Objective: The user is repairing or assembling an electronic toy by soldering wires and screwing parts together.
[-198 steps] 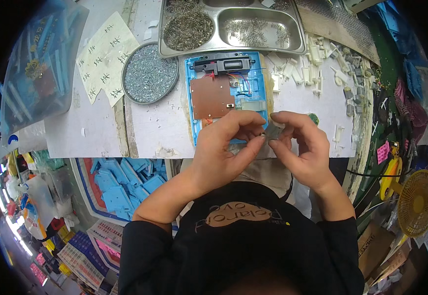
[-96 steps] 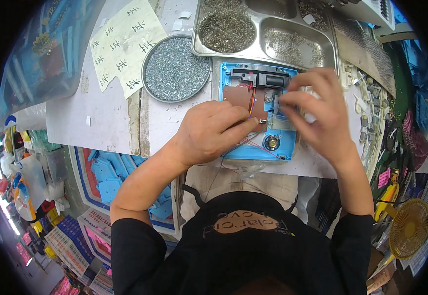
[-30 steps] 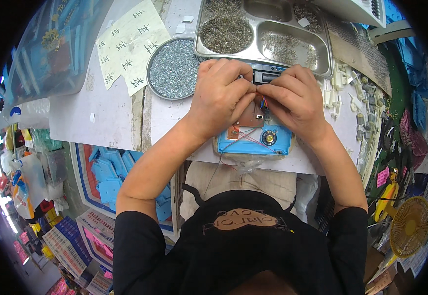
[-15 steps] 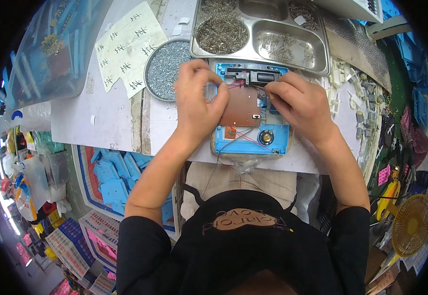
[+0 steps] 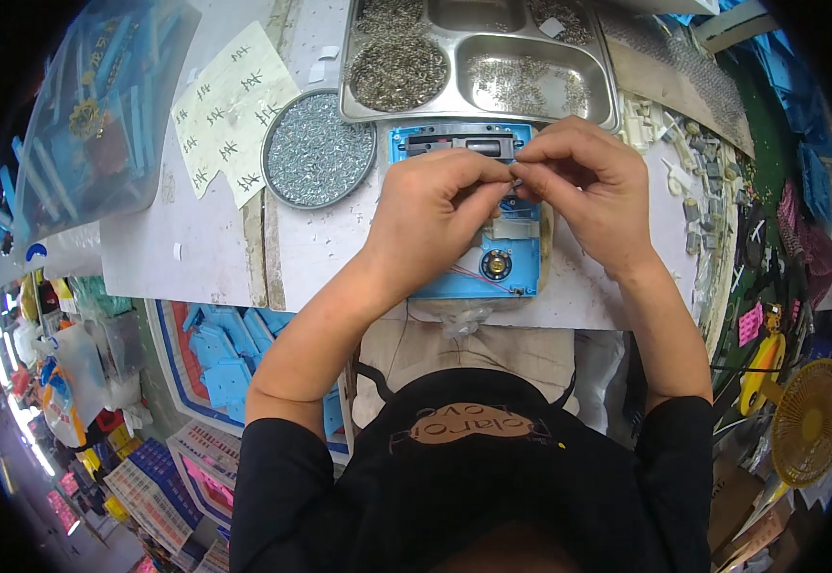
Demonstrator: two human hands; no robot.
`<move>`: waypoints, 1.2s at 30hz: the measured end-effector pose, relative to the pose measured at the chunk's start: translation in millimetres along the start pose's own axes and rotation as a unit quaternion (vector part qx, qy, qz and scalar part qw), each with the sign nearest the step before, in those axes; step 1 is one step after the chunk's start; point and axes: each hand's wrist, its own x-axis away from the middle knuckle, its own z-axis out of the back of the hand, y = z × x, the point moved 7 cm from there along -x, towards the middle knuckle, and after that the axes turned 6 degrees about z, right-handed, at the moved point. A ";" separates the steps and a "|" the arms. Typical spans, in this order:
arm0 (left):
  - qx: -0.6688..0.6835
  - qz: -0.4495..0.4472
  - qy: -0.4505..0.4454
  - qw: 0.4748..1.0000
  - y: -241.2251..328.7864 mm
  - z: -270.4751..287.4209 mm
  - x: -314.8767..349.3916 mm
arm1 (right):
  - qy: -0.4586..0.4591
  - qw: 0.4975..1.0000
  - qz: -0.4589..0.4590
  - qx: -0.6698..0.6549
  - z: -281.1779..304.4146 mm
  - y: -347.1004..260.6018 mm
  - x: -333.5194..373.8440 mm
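A blue plastic casing (image 5: 523,281) lies on the white table in front of me. Along its far side runs a black part (image 5: 483,145), and a small round speaker (image 5: 496,265) sits at the near right. My left hand (image 5: 440,210) bends over the casing and covers much of its left and middle. My right hand (image 5: 588,186) reaches in from the right. Thumb and forefinger are pinched on both hands, the tips meeting over the casing. Whatever is between them is too small and hidden to name. Thin red wires (image 5: 469,274) show beside the speaker.
Beyond the casing stands a metal compartment tray (image 5: 454,107) of small metal parts. A round dish (image 5: 269,158) of screws sits left, beside marked paper (image 5: 230,115) and a clear bag (image 5: 101,181). Pale small parts (image 5: 669,158) lie right. A yellow fan (image 5: 810,423) stands lower right.
My left hand has moved across the casing to meet my right hand's fingertips. The brown circuit board, plain to see before, is now hidden behind the left hand. The whole view has shifted slightly.
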 end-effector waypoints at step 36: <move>-0.275 -0.231 -0.036 0.933 17.5 -22.3 5.5 | 0.541 0.835 0.028 0.098 339.9 -67.5 310.2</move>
